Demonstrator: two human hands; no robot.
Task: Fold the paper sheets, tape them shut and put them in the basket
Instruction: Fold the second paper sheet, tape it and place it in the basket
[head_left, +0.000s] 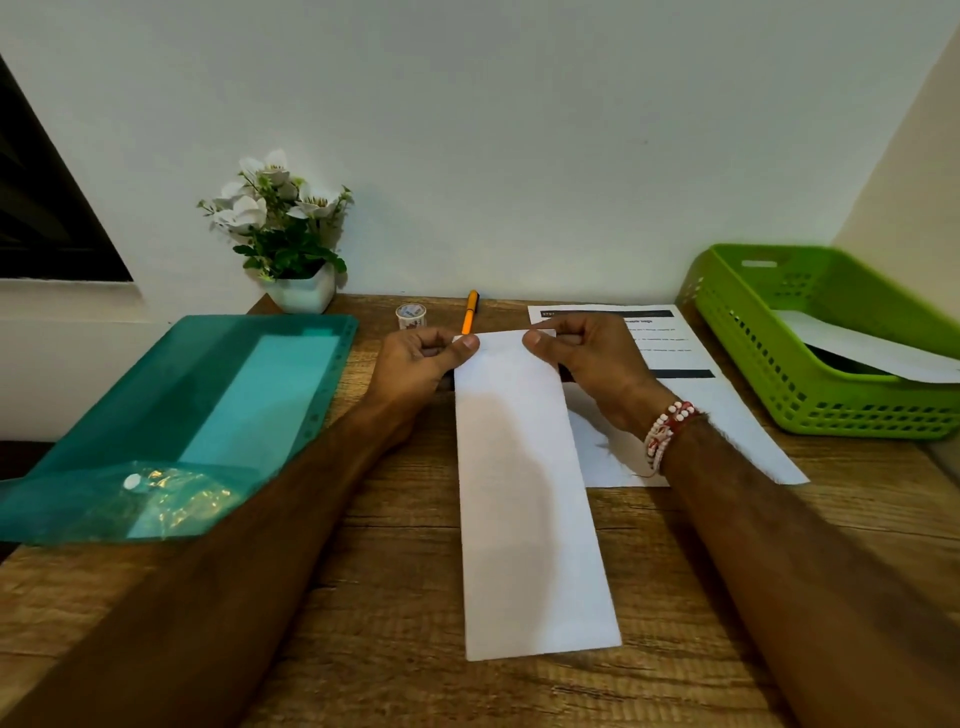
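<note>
A long white folded paper sheet (524, 493) lies lengthwise on the wooden desk (395, 597) in front of me. My left hand (415, 364) pinches its far left corner and my right hand (587, 358) pinches its far right corner. A printed sheet (727, 415) lies flat under my right wrist. The roll of clear tape (411, 315) stands near the wall behind my left hand. At the right, the green basket (779, 374) holds a folded white sheet (872, 353).
A teal plastic folder (171, 415) hangs over the desk's left edge. A potted white flower (283, 234) stands at the back left, against the wall. An orange pen (470, 312) lies beside the tape.
</note>
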